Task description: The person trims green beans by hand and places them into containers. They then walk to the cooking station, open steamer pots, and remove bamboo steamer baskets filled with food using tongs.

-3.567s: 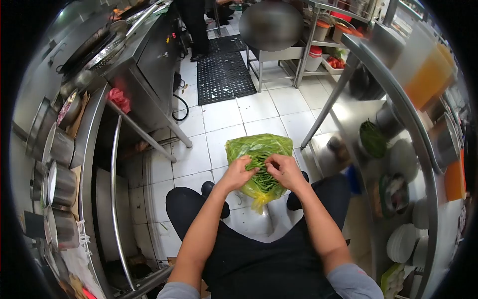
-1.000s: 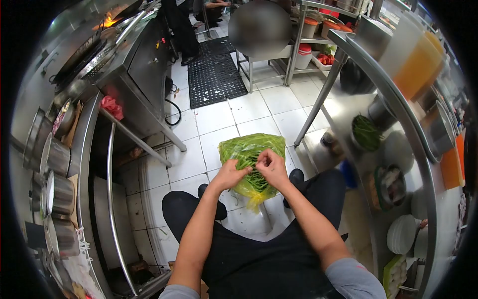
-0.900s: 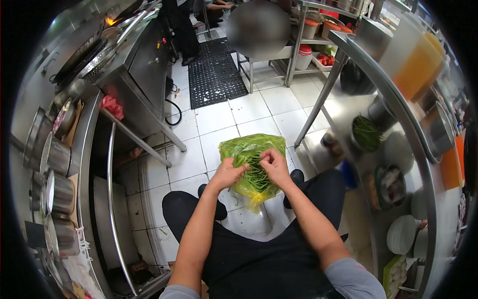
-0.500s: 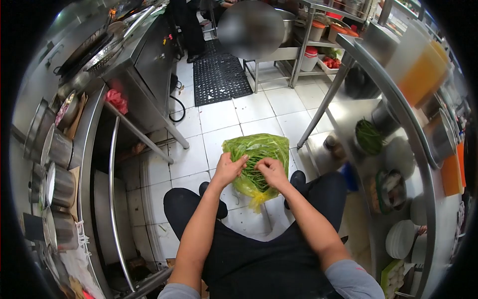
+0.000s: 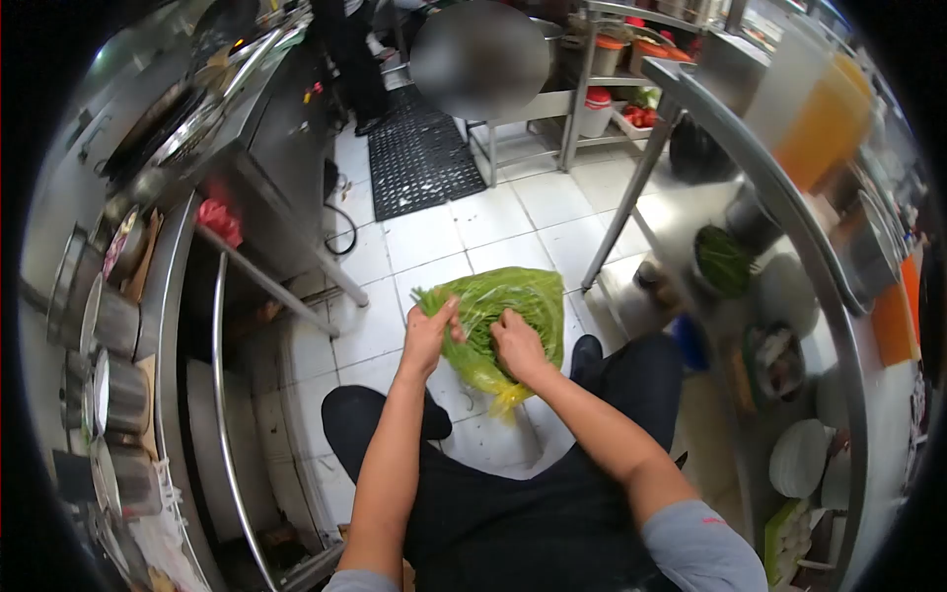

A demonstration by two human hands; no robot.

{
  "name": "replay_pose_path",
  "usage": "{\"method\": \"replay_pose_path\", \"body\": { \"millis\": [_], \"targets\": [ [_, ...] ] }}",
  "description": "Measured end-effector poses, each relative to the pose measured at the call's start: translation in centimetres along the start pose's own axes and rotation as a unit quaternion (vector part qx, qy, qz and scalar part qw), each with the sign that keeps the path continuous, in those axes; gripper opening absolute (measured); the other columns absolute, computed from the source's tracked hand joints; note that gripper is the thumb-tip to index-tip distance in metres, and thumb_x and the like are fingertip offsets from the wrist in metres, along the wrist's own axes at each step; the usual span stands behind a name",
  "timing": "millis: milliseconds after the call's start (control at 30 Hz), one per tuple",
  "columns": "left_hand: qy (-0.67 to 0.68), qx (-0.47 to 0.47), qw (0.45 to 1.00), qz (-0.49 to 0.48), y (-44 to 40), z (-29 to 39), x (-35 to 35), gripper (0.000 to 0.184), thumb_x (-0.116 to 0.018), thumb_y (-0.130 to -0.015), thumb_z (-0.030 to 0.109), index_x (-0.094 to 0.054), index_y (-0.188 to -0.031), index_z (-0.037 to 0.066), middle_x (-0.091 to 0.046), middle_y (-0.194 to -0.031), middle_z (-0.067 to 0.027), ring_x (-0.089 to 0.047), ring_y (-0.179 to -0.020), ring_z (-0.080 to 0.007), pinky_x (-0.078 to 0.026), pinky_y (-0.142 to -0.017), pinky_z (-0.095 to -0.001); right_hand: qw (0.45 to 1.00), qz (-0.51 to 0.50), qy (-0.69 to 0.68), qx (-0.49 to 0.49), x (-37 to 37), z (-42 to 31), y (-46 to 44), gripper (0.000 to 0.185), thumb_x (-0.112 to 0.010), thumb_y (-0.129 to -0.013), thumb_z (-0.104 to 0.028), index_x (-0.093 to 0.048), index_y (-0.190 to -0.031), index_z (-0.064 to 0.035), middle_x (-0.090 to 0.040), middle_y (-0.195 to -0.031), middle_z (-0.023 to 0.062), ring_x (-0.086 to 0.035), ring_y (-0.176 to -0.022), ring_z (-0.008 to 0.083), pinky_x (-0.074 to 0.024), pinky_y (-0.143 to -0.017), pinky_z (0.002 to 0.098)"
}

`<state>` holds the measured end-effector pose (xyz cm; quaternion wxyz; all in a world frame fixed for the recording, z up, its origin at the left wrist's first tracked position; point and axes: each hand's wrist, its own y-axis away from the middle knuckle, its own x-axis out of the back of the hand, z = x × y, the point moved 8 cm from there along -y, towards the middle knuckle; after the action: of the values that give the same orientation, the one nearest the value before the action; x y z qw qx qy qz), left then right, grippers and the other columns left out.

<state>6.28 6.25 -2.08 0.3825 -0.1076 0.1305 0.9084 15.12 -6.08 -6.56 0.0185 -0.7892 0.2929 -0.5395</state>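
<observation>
A yellow-green plastic bag (image 5: 541, 286) lies open on the floor between my feet, with long thin green beans (image 5: 480, 340) heaped inside. At the bag's left edge, my left hand (image 5: 426, 337) is closed, and green tips stick out above its fingers; these look like a small bunch of beans. My right hand (image 5: 517, 345) reaches into the bag's mouth, its curled fingers down among the beans. Its fingertips are partly hidden there. The bag's gathered yellow end (image 5: 508, 400) points toward me.
A steel shelf rack (image 5: 779, 178) stands close on my right, with a bowl of greens (image 5: 723, 260) and stacked plates (image 5: 797, 459). Steel pots (image 5: 120, 393) line the left counter. Ahead are a black rubber mat (image 5: 426, 153) and a person in dark trousers (image 5: 347, 59).
My left hand has moved left to the bag's edge, with green tips now showing above it. My right hand has shifted slightly left and deeper into the beans. The view has tilted slightly.
</observation>
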Motion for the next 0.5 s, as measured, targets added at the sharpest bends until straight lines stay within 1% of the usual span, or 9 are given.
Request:
{"method": "replay_pose_path", "body": {
  "millis": [33, 100, 133, 167, 200, 267, 333, 467, 500],
  "targets": [
    [-0.033, -0.005, 0.999, 0.004, -0.3, -0.3, 0.2, 0.014, -0.062, -0.092, 0.015, -0.055, -0.089, 0.003, -0.049, -0.062, -0.0024, -0.048, -0.048, -0.0122, -0.044, -0.045, -0.0290, 1.000, -0.004, -0.001, -0.013, 0.1, 0.6, 0.1, 0.010, -0.058, -0.079, -0.011, -0.058, -0.087, -0.0041, -0.053, -0.092, 0.0153, -0.056, -0.089, 0.0327, -0.0498, -0.072, 0.0446],
    [-0.048, 0.012, 0.999, -0.017, -0.3, -0.3, 0.2, 0.014, -0.064, -0.091, 0.014, -0.055, -0.090, 0.004, -0.044, -0.057, 0.0009, -0.042, -0.043, -0.0108, -0.041, -0.041, -0.0286, 0.996, 0.015, -0.085, -0.024, 1.8, -0.4, 0.0, 0.014, -0.059, -0.071, -0.007, -0.055, -0.084, -0.0027, -0.054, -0.090, 0.0170, -0.055, -0.087, 0.0364, -0.0474, -0.073, 0.0455],
    [-0.032, 0.019, 0.998, -0.040, -0.5, -0.7, -0.2, 0.013, -0.064, -0.091, 0.014, -0.055, -0.089, 0.004, -0.042, -0.053, 0.0025, -0.039, -0.040, -0.0098, -0.037, -0.038, -0.0274, 0.991, 0.011, -0.125, -0.044, 1.9, -0.2, -0.7, 0.021, -0.059, -0.071, -0.007, -0.056, -0.091, -0.0018, -0.056, -0.092, 0.0175, -0.056, -0.087, 0.0366, -0.0473, -0.075, 0.0452],
    [-0.062, 0.020, 0.997, -0.046, 0.2, 0.2, -1.3, 0.012, -0.063, -0.091, 0.014, -0.057, -0.090, 0.003, -0.043, -0.051, 0.0017, -0.041, -0.039, -0.0093, -0.037, -0.038, -0.0279, 0.974, 0.074, -0.211, 0.033, 5.0, -1.8, -0.9, 0.028, -0.057, -0.074, -0.005, -0.058, -0.102, -0.0017, -0.057, -0.092, 0.0177, -0.057, -0.087, 0.0366, -0.0477, -0.076, 0.0446],
    [-0.074, 0.040, 0.995, -0.058, 0.5, 0.5, -2.1, 0.013, -0.062, -0.092, 0.015, -0.059, -0.090, 0.002, -0.045, -0.052, 0.0006, -0.042, -0.039, -0.0099, -0.038, -0.038, -0.0274, 0.959, 0.117, -0.257, 0.032, 6.7, -2.4, -1.2, 0.033, -0.056, -0.078, -0.004, -0.058, -0.111, -0.0021, -0.058, -0.091, 0.0175, -0.059, -0.087, 0.0342, -0.0487, -0.076, 0.0413],
    [-0.129, 0.023, 0.987, -0.098, 0.9, 0.6, -3.0, 0.017, -0.062, -0.092, 0.016, -0.061, -0.087, 0.000, -0.048, -0.052, -0.0017, -0.046, -0.040, -0.0117, -0.040, -0.039, -0.0279, 0.960, 0.071, -0.271, -0.001, 8.6, -3.3, -1.6, 0.032, -0.057, -0.083, -0.004, -0.057, -0.115, -0.0022, -0.059, -0.091, 0.0166, -0.060, -0.084, 0.0311, -0.0493, -0.075, 0.0378],
    [-0.168, 0.025, 0.974, -0.152, 1.4, 0.4, -4.0, 0.014, -0.063, -0.090, 0.013, -0.061, -0.087, -0.001, -0.051, -0.054, -0.0027, -0.048, -0.042, -0.0121, -0.041, -0.041, -0.0282, 0.944, 0.082, -0.320, -0.008, 9.0, -2.8, -1.6, 0.024, -0.060, -0.085, -0.006, -0.060, -0.109, -0.0024, -0.061, -0.088, 0.0140, -0.061, -0.078, 0.0271, -0.0496, -0.071, 0.0349],
    [-0.171, 0.015, 0.970, -0.170, 2.3, -0.1, -5.2, 0.010, -0.066, -0.087, 0.009, -0.062, -0.083, 0.000, -0.054, -0.057, -0.0033, -0.048, -0.042, -0.0117, -0.041, -0.041, -0.0284, 0.923, 0.067, -0.371, -0.073, 9.5, -0.9, -1.0, 0.015, -0.062, -0.086, -0.010, -0.064, -0.098, -0.0014, -0.064, -0.083, 0.0142, -0.063, -0.073, 0.0267, -0.0503, -0.067, 0.0350],
    [-0.205, 0.013, 0.964, -0.167, 2.3, -0.1, -5.3, 0.010, -0.066, -0.086, 0.008, -0.063, -0.083, 0.000, -0.057, -0.059, -0.0039, -0.051, -0.045, -0.0127, -0.043, -0.044, -0.0292, 0.923, 0.075, -0.369, -0.075, 9.5, -0.6, -0.8, 0.015, -0.062, -0.086, -0.010, -0.064, -0.098, -0.0014, -0.064, -0.083, 0.0142, -0.063, -0.073, 0.0267, -0.0503, -0.067, 0.0350]
  ]
}}
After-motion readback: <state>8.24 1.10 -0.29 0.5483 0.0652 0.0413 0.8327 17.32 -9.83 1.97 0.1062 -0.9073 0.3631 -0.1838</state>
